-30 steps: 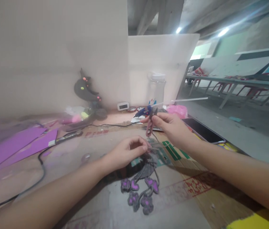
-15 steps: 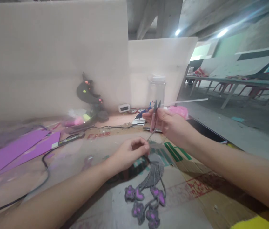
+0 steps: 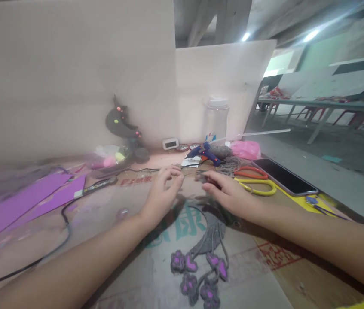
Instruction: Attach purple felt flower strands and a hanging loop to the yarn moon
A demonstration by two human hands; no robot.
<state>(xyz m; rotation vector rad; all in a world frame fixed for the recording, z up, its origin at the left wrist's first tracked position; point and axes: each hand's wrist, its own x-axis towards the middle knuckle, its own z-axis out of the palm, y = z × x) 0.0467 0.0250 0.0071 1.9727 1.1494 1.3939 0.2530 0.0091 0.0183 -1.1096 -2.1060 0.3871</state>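
Left hand (image 3: 166, 189) and right hand (image 3: 223, 192) sit curled, grip indeterminable, at eleven and one o'clock from the grey ornament (image 3: 210, 240), presumably leaving it unobstructed.

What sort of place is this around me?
Probably a craft workshop: there's a blue glue gun, purple sheets and a gray crescent piece with purple flower shapes.

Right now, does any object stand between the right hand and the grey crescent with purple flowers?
Nothing visible stands between the right hand and the grey crescent, which lies on the printed work surface, nearer to the viewer. The yellow handle and blue glue gun are farther away, outside this path.
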